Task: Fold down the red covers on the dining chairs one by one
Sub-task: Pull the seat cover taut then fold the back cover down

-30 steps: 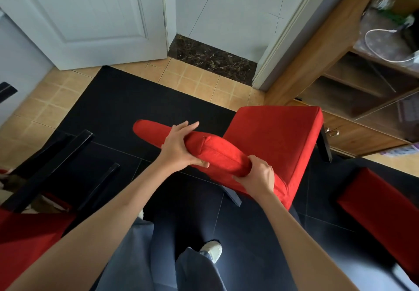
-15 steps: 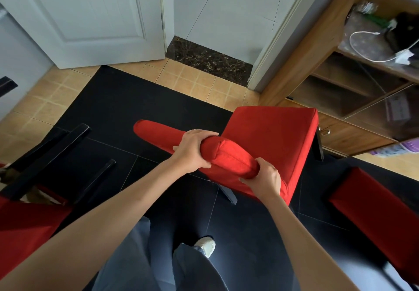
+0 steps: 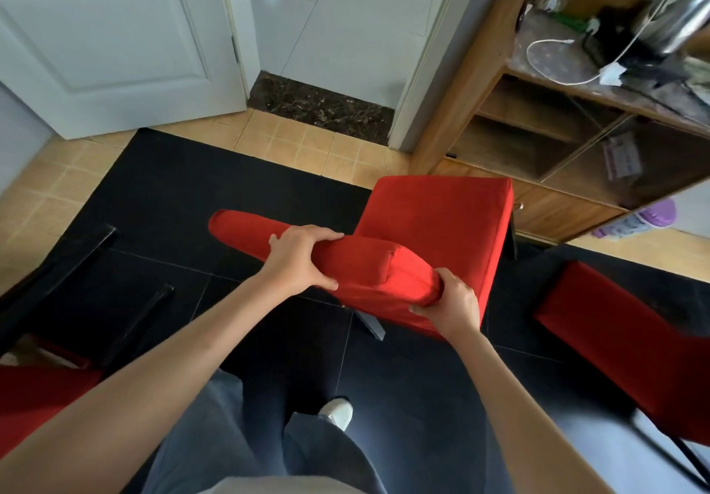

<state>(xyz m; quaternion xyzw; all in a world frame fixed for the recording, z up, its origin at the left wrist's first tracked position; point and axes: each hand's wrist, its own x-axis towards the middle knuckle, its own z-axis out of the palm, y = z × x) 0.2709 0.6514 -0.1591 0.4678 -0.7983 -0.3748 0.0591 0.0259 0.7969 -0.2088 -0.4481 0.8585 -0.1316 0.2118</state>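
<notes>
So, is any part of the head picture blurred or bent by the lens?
Head view: the metal kettle at top right is smeared by blur; the door frame leans, bent by the wide lens; both hands and the red cover stay sharp.

Your arms are bare all the way up, no sleeves, watch or rings showing on your left hand [image 3: 297, 263] or your right hand [image 3: 451, 307]. You've got loose, wide-legged dark grey-blue trousers [image 3: 238, 443] on, and a strip of a pale grey top's hem [image 3: 276, 486] shows at the bottom edge. One white rounded shoe toe [image 3: 338, 414] pokes out from under a trouser leg.
</notes>
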